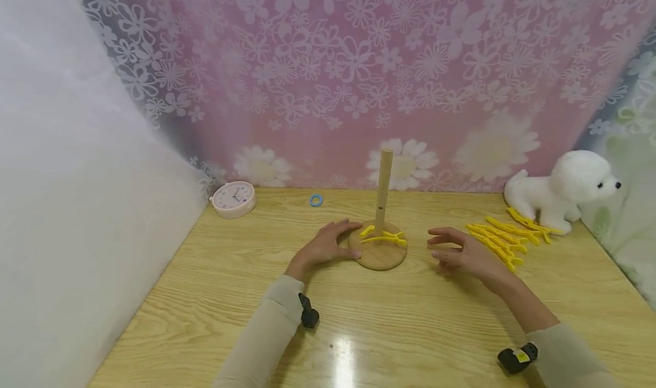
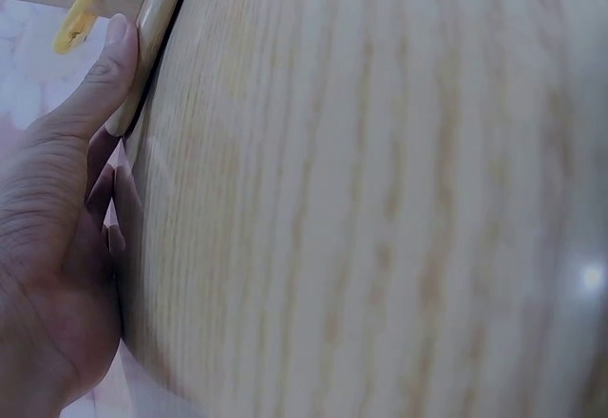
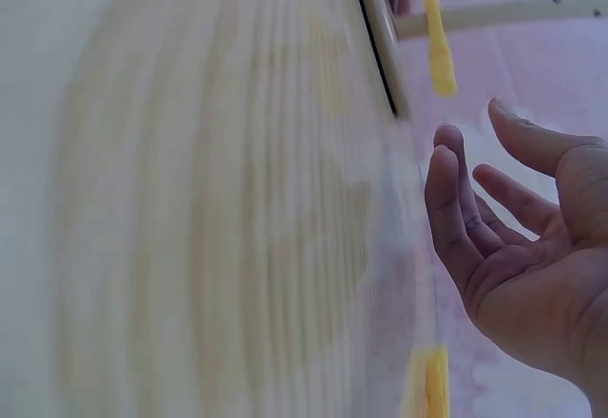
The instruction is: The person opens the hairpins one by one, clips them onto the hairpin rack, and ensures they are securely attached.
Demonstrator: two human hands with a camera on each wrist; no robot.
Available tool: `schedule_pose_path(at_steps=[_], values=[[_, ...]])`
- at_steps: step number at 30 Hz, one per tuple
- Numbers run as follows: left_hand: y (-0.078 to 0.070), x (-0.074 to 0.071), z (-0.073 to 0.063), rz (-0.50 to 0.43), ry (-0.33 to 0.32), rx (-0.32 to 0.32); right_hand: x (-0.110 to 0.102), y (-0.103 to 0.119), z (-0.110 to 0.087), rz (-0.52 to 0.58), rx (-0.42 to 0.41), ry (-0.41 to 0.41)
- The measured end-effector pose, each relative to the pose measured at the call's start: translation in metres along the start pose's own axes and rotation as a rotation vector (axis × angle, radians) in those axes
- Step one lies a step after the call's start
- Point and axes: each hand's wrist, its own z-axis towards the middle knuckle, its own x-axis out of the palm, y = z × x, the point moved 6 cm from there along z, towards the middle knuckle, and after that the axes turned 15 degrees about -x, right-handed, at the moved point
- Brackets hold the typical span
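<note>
A wooden stand with a round base (image 1: pixel 381 258) and an upright post (image 1: pixel 384 183) is at the table's middle. My left hand (image 1: pixel 328 245) holds the base's left rim, its thumb at the near side and its fingers farther back. Slim yellow plastic pieces with forked ends (image 1: pixel 386 239) show low by the post; whether they are attached cannot be told. Right of the base, my right hand (image 1: pixel 466 257) is just above the table with loosely bent fingers and nothing in it. Beside it lie several similar yellow pieces (image 1: pixel 499 242), partly hidden behind the hand.
A white plush dog (image 1: pixel 564 188) stands at the back right, close to the yellow pieces. At the back left are a pink round clock (image 1: pixel 233 199) and a small blue ring (image 1: pixel 316 200). A floral curtain (image 1: pixel 328 92) hangs behind the table (image 1: pixel 410 331).
</note>
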Motion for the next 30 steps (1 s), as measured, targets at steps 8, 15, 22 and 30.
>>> schedule_pose_path(at_steps=[8, 15, 22, 30], values=[[0.001, -0.001, 0.000, -0.006, 0.000, -0.023, -0.046, -0.005, -0.040, -0.074, -0.015, -0.096], [0.003, 0.001, 0.002, -0.009, 0.005, -0.048, -0.078, -0.018, -0.071, -0.156, 0.027, -0.164], [0.003, 0.001, 0.003, -0.004, 0.012, -0.047, -0.102, -0.030, -0.093, -0.202, 0.068, -0.273], [0.004, 0.000, 0.004, -0.012, 0.015, -0.039, -0.105, -0.038, -0.094, -0.385, 0.135, -0.249]])
